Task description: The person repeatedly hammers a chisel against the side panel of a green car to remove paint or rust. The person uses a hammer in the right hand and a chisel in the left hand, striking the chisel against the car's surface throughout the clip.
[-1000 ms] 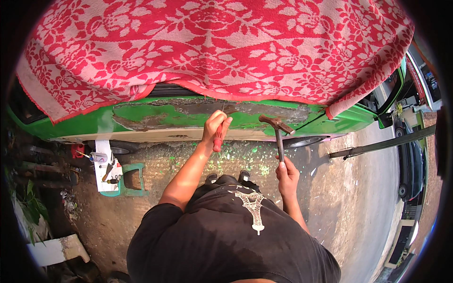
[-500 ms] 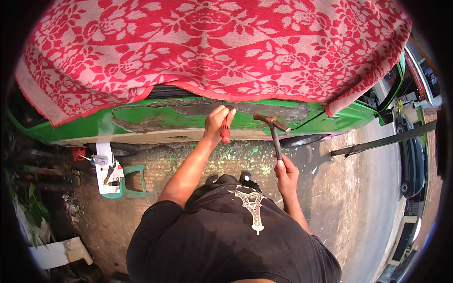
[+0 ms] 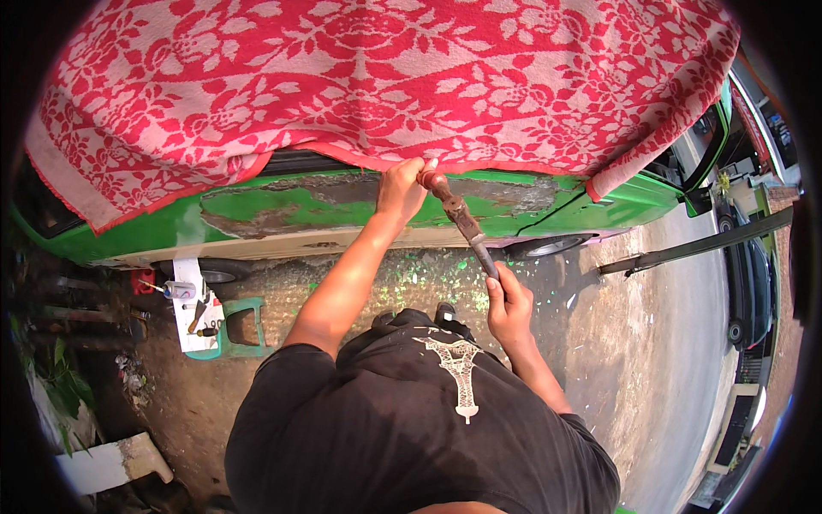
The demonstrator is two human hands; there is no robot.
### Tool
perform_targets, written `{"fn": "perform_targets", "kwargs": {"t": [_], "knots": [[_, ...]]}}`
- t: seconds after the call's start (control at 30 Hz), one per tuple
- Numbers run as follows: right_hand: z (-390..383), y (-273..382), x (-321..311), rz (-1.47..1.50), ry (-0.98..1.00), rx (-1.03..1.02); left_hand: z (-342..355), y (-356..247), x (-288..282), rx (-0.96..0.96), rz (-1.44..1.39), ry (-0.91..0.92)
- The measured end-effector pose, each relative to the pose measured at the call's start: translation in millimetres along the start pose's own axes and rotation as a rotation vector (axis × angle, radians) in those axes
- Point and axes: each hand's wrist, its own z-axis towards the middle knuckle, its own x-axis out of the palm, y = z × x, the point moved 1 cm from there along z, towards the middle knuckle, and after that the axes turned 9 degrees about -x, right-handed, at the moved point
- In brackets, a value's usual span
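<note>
My left hand (image 3: 402, 192) is closed round a red-handled tool (image 3: 433, 182) at the upper part of the green vehicle's side (image 3: 342, 224), just under the cloth's hem. The tool's working end is hidden behind my hand, so its exact kind does not show. In my right hand (image 3: 511, 303) is a hammer (image 3: 485, 255), gripped by its dark handle. Its rusty head reaches up to the butt of the red handle; whether they touch I cannot tell. Paint is stripped from the panel in patches of brown and grey around both hands.
A red and pink floral cloth (image 3: 360, 81) drapes over the vehicle. Green paint flakes litter the ground. To the left, a green plastic stool (image 3: 246, 327) stands beside a white board (image 3: 190, 319) with a can (image 3: 179, 290) and tools. A dark beam (image 3: 693, 242) juts in from the right.
My left hand has moved up the panel, tilting the red handle from pointing down to pointing right. The hammer has swung left and up, bringing its head to the handle's butt.
</note>
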Motion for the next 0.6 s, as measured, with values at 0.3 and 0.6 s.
{"fn": "perform_targets", "kwargs": {"t": [0.3,0.6], "knots": [[-25,-27,-14,0.470,-0.160,0.206,-43,17,0,0.278,0.071,-0.110],[-33,-37,-12,0.638,-0.125,0.345,-56,27,-5,0.344,-0.048,-0.146]]}}
